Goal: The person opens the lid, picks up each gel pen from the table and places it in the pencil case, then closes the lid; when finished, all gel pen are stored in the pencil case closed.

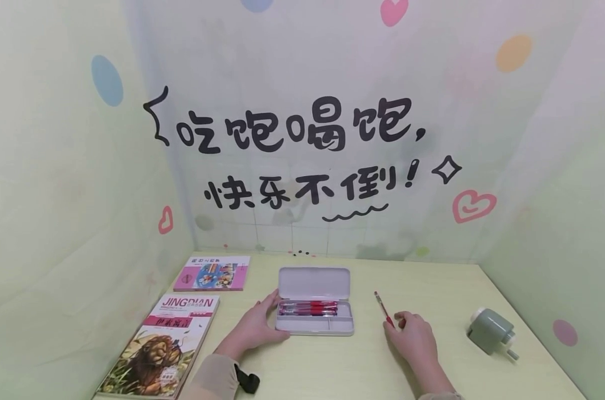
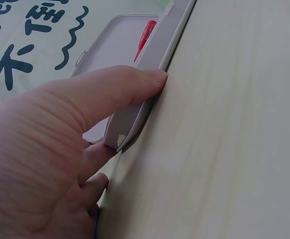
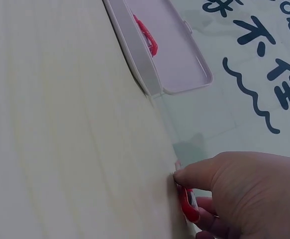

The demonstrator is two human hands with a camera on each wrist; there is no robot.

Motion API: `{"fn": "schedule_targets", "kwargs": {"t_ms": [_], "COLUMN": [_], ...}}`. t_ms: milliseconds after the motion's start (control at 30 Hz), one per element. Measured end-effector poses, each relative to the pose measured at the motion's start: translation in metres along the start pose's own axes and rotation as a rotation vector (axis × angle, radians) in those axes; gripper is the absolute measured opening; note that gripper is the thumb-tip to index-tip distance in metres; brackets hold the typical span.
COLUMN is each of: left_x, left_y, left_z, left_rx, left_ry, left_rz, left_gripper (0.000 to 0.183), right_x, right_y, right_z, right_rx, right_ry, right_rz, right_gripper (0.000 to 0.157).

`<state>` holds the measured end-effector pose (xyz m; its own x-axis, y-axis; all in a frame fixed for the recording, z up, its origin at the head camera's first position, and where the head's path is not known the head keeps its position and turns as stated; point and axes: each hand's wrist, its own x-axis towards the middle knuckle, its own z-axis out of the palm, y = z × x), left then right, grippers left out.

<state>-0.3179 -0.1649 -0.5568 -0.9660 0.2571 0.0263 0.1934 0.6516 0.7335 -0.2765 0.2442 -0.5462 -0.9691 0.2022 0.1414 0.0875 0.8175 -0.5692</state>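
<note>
An open lilac pencil case (image 1: 312, 326) lies on the table with its lid (image 1: 314, 283) tipped back. Several red pens (image 1: 309, 308) with clear parts lie in its rear compartment; the front compartments show no pens. My left hand (image 1: 257, 328) holds the case by its left end, the thumb (image 2: 135, 84) along the front wall and the other fingers round the side. To the right of the case, my right hand (image 1: 414, 336) pinches a red pen (image 1: 384, 309) between thumb and fingers, low at the table. In the right wrist view the fingers partly cover this pen (image 3: 188, 204).
A magazine with a lion cover (image 1: 157, 350) lies at the left, and a pink book (image 1: 212, 273) lies behind it. A grey-green pencil sharpener with a crank (image 1: 491, 331) stands at the right. Printed fabric walls (image 1: 302, 233) bound the table (image 1: 302, 366) at the back and sides.
</note>
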Motion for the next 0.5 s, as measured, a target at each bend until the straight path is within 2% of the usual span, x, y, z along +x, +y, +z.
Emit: {"fn": "schedule_targets", "kwargs": {"t_ms": [200, 500], "left_x": [-0.0002, 0.0016], "left_y": [-0.0005, -0.0025], "left_z": [-0.001, 0.0004], "left_rx": [0.002, 0.008], "left_ry": [0.003, -0.005], "left_rz": [0.005, 0.002], "left_gripper": [0.129, 0.13], "right_x": [0.0001, 0.0005], "right_y": [-0.0007, -0.0047], "right_z": [0.0009, 0.0015], "right_rx": [0.024, 0.041], "right_ry": [0.004, 0.03], "right_rz": [0.006, -0.002], "right_gripper": [0.029, 0.02]}}
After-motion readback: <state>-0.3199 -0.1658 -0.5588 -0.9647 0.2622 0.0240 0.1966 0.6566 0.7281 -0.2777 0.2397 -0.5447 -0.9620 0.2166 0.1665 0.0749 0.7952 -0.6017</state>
